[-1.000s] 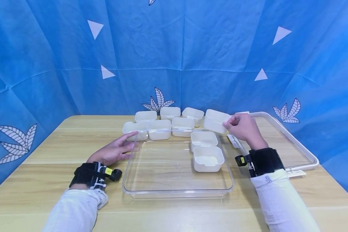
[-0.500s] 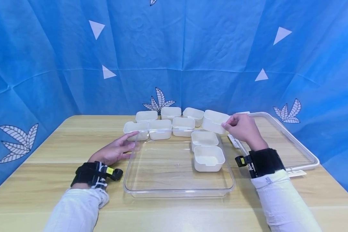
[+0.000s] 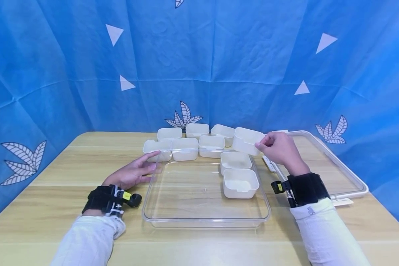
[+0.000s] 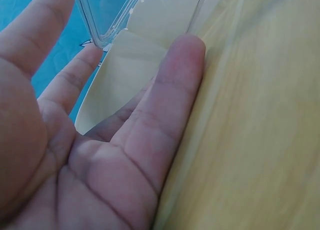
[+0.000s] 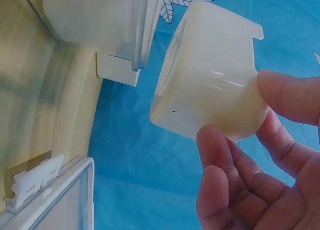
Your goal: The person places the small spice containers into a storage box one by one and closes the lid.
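Little had moved over the last second: the held white tub [image 3: 248,141] had drifted slightly left against the tubs beside it, while the left hand [image 3: 131,174] and the clear tray [image 3: 206,221] kept their places. The right hand [image 3: 280,149] pinched the held white tub at its right end, the thumb [image 5: 287,94] near the notch in its rim and fingertips against its outer wall. That tub was tilted and hung just beyond the tray's far right corner, with the blue drape [image 5: 145,180] behind it in the right wrist view. The left hand was spread wide, fingers apart, at the tray's left side; one fingertip lay at the rim, though whether it pressed there I could not tell. Inside the tray two white tubs [image 3: 240,193] stood upright along the right side, one in front of the other. Behind the tray six more tubs [image 3: 169,133] stood upright in two rows of three on the wooden table [image 3: 60,173]. To the right lay a clear lid with a white frame [image 3: 340,165], a white latch [image 3: 342,202] sticking out at its near edge
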The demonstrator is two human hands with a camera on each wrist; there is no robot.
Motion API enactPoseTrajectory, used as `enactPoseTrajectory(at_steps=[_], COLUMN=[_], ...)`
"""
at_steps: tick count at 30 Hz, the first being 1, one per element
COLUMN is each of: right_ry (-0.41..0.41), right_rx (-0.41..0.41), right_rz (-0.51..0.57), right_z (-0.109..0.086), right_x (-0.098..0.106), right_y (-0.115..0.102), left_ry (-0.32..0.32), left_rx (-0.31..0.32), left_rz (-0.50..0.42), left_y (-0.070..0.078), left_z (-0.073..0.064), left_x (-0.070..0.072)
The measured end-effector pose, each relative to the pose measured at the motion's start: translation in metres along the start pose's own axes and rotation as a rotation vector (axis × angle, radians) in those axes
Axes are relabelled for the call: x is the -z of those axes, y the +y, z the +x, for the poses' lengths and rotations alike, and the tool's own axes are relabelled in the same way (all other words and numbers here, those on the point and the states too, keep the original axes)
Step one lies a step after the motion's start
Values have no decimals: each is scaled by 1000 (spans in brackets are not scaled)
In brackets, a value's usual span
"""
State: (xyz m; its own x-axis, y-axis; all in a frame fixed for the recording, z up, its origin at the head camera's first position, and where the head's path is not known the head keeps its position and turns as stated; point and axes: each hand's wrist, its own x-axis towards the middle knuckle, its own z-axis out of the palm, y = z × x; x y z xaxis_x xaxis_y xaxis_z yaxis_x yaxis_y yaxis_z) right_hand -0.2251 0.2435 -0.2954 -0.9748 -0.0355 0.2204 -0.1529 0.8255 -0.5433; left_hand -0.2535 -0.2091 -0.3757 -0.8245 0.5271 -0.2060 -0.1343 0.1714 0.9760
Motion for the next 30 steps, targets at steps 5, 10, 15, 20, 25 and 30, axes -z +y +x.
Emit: enactPoseTrajectory(at_steps=[5, 10, 15, 20, 25, 30], right_ry=[5, 5, -1, -37, -81, -101], right_rx=[11, 32, 56, 55, 48, 64], right_rz=[2, -14, -39, -49, -56, -58], right_z=[-4, -5, -6, -7, -8, -8], right_x=[1, 2, 5, 6, 9, 12], right_y=[-1, -1, 0, -2, -5, -7], left_ry=[1, -1, -2, -1, -9, -4], left_rx=[3, 1, -6, -2, 0, 4], left_rz=[1, 1, -7, -18, -9, 9], left_y=[0, -1, -2, -2, -1, -1], left_z=[0, 0, 3, 3, 2, 2], left_x=[0, 1, 1, 1, 0, 1])
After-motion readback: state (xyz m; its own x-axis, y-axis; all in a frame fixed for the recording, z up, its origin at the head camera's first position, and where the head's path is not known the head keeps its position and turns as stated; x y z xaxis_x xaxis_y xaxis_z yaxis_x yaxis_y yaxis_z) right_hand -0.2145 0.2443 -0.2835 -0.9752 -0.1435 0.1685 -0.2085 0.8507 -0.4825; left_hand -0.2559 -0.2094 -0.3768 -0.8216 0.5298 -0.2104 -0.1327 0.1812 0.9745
